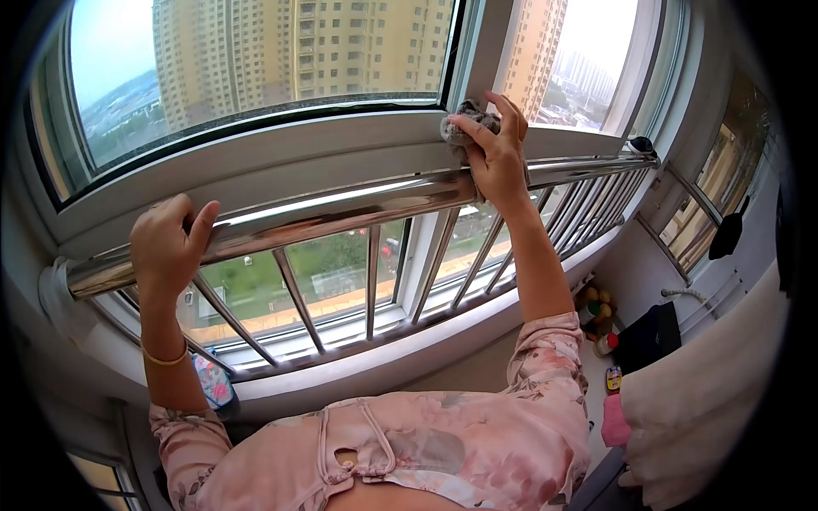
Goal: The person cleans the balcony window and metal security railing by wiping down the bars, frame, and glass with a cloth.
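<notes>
left hand (170, 247): fingers are curling at steel rail (341, 209), can't tell if gripping
right hand (500, 162): fingers are holding grey cloth (456, 132) against window frame (341, 152)

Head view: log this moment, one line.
left hand: curled over metal rail | right hand: gray cloth in grip, at window frame

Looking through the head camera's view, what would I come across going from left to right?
White wrapping → the left hand → the right hand with a grey cloth → a red-lidded container → a black hanging item.
</notes>
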### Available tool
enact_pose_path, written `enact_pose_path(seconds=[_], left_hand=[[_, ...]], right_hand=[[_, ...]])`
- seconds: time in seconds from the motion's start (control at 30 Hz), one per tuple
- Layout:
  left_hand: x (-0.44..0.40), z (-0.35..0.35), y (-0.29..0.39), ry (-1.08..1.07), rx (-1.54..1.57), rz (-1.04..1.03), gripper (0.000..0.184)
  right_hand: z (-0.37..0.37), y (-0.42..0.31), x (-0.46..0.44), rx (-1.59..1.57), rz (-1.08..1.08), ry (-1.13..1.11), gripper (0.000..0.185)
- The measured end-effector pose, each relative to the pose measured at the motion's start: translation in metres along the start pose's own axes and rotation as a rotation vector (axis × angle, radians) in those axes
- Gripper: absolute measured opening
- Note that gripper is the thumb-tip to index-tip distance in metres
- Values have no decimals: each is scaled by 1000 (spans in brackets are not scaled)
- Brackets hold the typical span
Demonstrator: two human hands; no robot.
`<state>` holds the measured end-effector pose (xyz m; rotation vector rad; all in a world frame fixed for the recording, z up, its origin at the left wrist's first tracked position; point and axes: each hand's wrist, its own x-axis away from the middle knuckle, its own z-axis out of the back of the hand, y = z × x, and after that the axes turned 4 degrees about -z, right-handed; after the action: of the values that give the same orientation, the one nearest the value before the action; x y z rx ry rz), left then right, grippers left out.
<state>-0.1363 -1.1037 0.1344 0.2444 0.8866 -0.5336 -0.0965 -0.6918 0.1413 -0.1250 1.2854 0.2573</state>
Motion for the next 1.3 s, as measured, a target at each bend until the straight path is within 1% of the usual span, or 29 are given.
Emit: enact_pose_path(seconds=[0.03, 0.1, 0.17, 0.2, 0.23, 0.27, 0.3, 0.37, 0.43, 0.5, 0.57, 0.63, 0.67, 0.77, 0.8, 0.9, 0.93, 1.03, 1.1, 1.13, 1.23, 1.27, 1.3], left_hand=[[0, 1, 1, 1, 10, 0, 57], [-1, 0, -2, -1, 21, -5, 58], [0, -1, -4, -16, 20, -17, 58], [1, -2, -5, -6, 19, -18, 59], [1, -2, -5, 0, 16, -20, 59], [1, -2, -5, 6, 12, -20, 59], [2, -1, -5, -1, 10, -19, 59], [3, 1, -4, -10, 6, -17, 57], [5, -1, -7, -12, -16, -39, 57], [6, -2, -8, -29, -12, -26, 56], [6, -2, -9, -4, -6, -42, 56], [6, -4, -11, -2, -11, -44, 56], [7, -5, -11, 32, -9, -57, 55], [8, -7, -13, 59, 14, -49, 54], [10, -8, -13, 93, 7, -48, 53], [12, -7, -16, 121, -27, -70, 48], [11, -8, -17, 207, 3, -115, 45], [12, -7, -23, 441, 95, -213, 36], [18, -4, -28, 562, 205, -250, 31], [23, 1, -33, 583, 190, -239, 30], [31, 20, -56, 666, 117, -212, 30], [36, 28, -72, 698, 75, -179, 32], [43, 36, -89, 732, 31, -141, 33]], right_hand=[[-1, 6, -15, 37, 45, 8, 42], [-8, 25, -61, 91, 129, 219, 38], [-3, 39, -125, 66, 117, 331, 38], [5, 9, -157, -359, -41, 320, 34], [7, 6, -181, -324, 18, 382, 38], [15, -12, -193, -352, -163, 369, 44], [-8, 37, -215, 142, 144, 653, 48], [-24, 17, -192, -13, 172, 539, 53], [-30, -13, -130, 356, 217, 363, 53], [-40, -12, -63, 484, 250, 128, 41], [-26, -11, -28, 365, 231, -98, 41], [-9, -19, -24, 271, 195, -242, 46], [-6, -24, -24, 223, 173, -316, 48], [-25, -39, -31, 210, 72, -146, 43], [-35, -51, -28, 171, 18, -149, 44], [-51, -101, -34, -69, 69, -273, 44], [-58, -122, -42, -149, 78, -351, 47], [-96, -196, -68, -213, 254, -462, 52], [-121, -254, -84, -283, 454, -451, 54], [-126, -272, -89, -308, 551, -441, 55], [-133, -286, -104, -238, 674, -463, 56], [-127, -271, -106, -164, 719, -458, 57], [-118, -252, -104, -93, 697, -496, 58]])
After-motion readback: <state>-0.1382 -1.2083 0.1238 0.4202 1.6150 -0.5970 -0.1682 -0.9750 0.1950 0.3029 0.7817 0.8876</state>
